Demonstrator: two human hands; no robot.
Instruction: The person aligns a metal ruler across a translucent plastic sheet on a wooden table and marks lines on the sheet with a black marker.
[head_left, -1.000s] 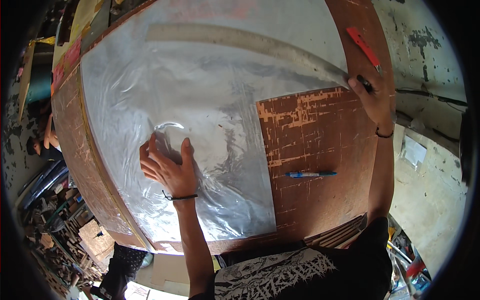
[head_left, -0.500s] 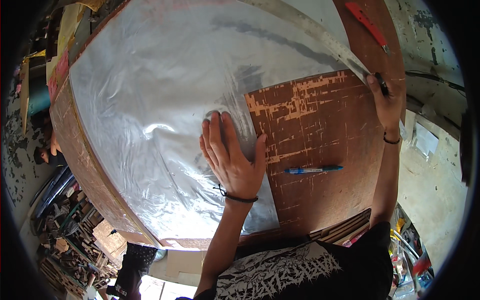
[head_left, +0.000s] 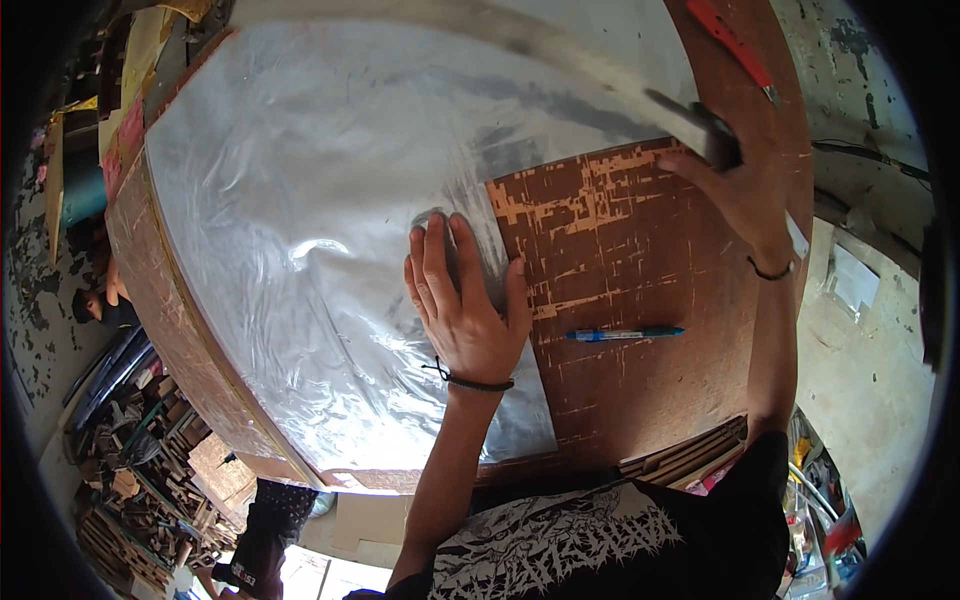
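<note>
My left hand (head_left: 468, 325) lies flat, fingers stretched, on a shiny silvery sheet (head_left: 270, 180) that looks like clear plastic or foil. Its thumb rests by the sheet's cut edge. My right hand (head_left: 742, 195) is at the near end of a long metal ruler (head_left: 600, 75), closed around that end, with the thumb out to the left. Motion blurs the ruler and partly hides the grip. The ruler slants over the upper part of the sheet. A blue pen (head_left: 625, 333) lies on the brown board between my forearms. Beyond my right hand is a red utility knife (head_left: 730, 45).
The brown board (head_left: 640, 390) shows many score marks where the sheet does not cover it. Wood scraps (head_left: 150, 480) are piled on the floor at left. Another person (head_left: 108, 305) is partly visible at the far left. A peeling wall (head_left: 850, 70) stands at right.
My right hand has moved left and slightly up with the end of the ruler, and the ruler is now blurred. My left hand has stayed nearly in place on the sheet.
</note>
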